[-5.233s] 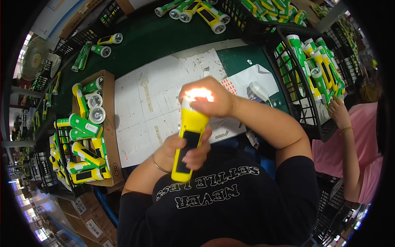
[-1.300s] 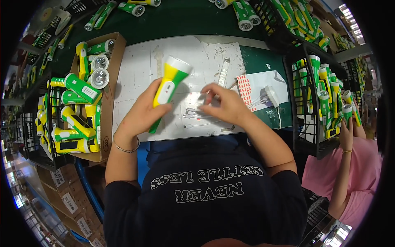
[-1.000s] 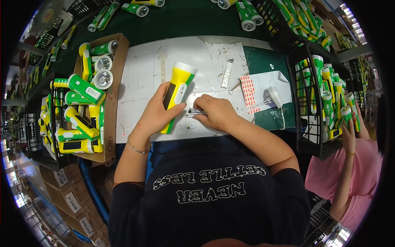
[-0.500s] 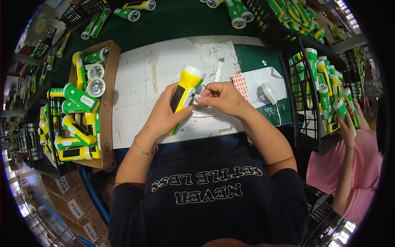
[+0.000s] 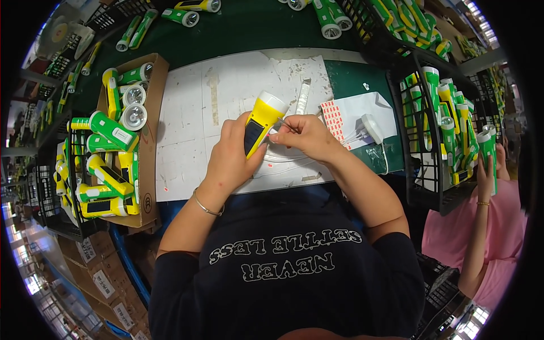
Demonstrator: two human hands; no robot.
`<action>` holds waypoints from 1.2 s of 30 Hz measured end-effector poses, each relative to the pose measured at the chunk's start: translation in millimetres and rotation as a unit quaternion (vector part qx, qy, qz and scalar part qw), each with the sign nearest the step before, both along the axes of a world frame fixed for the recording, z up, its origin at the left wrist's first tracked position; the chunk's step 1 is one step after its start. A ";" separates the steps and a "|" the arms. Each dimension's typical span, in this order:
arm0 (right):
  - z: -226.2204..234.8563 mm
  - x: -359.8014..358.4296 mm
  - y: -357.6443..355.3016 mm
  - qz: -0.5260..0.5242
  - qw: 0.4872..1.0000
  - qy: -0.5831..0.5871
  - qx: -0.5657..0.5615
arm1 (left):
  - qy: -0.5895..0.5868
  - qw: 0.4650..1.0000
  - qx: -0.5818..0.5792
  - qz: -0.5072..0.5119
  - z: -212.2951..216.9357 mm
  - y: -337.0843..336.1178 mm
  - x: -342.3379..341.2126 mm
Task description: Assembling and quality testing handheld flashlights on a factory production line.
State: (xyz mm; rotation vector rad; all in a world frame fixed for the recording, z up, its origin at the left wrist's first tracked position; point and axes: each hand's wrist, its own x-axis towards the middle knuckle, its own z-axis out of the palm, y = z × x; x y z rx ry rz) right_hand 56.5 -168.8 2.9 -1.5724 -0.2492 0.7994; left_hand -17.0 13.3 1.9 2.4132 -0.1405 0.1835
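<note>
Left hand (image 5: 229, 161) wrapped around yellow flashlight (image 5: 259, 122), right hand (image 5: 306, 136) pinching — contents hidden — beside its head, white work mat (image 5: 192, 113) beneath

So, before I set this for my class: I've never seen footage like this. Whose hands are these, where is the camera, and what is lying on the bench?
The view comes from a wide fisheye camera worn on a person's head, looking down, so straight edges bend near the rim. No machine is involved: both hands are the wearer's own. The left hand grips a yellow flashlight. The right hand pinches at its side; what it holds is too small to tell. They work over a white paper mat on a green bench. A cardboard box on the left holds green and yellow flashlights. Right of the hands lie a sheet of red stickers and a white charger.
</note>
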 end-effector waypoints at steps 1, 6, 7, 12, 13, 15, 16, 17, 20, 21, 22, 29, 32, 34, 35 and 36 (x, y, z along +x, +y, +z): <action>0.8 -2.4 -1.2 0.019 0.999 -0.024 -0.013 | -0.018 1.000 0.004 0.018 -2.2 1.4 1.1; 0.9 -16.1 -12.5 0.085 0.966 -0.222 -0.105 | -0.064 0.994 0.015 0.092 2.6 18.4 8.9; 1.1 -19.6 -11.2 0.020 0.937 -0.314 -0.153 | -0.068 0.994 0.018 0.086 7.3 17.4 8.1; 0.5 -22.1 -5.0 0.018 0.977 -0.205 -0.053 | -0.080 0.995 -0.025 0.054 16.7 -10.2 12.8; -10.7 -27.4 -3.1 0.013 0.990 -0.136 0.039 | -0.098 0.994 -0.045 0.035 14.6 -15.2 12.9; -6.1 -32.4 4.7 0.021 0.992 -0.013 0.124 | 0.056 0.919 -0.390 0.018 11.6 -19.1 12.8; -8.6 -36.8 10.3 0.023 0.985 -0.024 0.169 | 0.141 0.806 -0.575 0.013 10.8 -22.6 11.7; -11.0 -39.2 14.9 0.028 0.976 -0.037 0.213 | 0.103 0.817 -0.567 0.004 4.5 -24.8 12.8; -7.6 -39.6 8.5 0.088 0.979 0.061 0.171 | 0.075 0.844 -0.531 0.005 8.8 -20.3 10.3; -6.2 -38.3 6.0 0.124 0.959 0.122 0.225 | 0.087 0.854 -0.513 0.002 14.5 -15.6 10.4; -5.5 -37.1 4.2 0.135 0.952 0.134 0.241 | 0.099 0.864 -0.494 -0.002 17.0 -10.1 11.1; 35.5 -42.9 -25.2 -0.093 0.846 -0.524 -0.033 | 0.013 0.908 -0.419 -0.017 25.4 -3.9 10.6; 59.3 2.5 -74.9 -0.289 0.920 -0.263 -0.034 | 0.030 0.898 -0.439 0.008 22.1 1.8 10.2; 79.3 18.5 -120.8 -0.387 0.835 -0.372 -0.123 | 0.041 0.887 -0.460 0.004 14.8 2.6 11.7; 93.5 22.1 -152.3 -0.403 0.763 -0.410 -0.296 | 0.041 0.885 -0.464 0.003 11.1 -2.3 12.8; 95.5 26.2 -195.2 -0.404 0.696 -0.393 -0.445 | 0.054 0.880 -0.472 -0.002 15.5 -11.3 13.3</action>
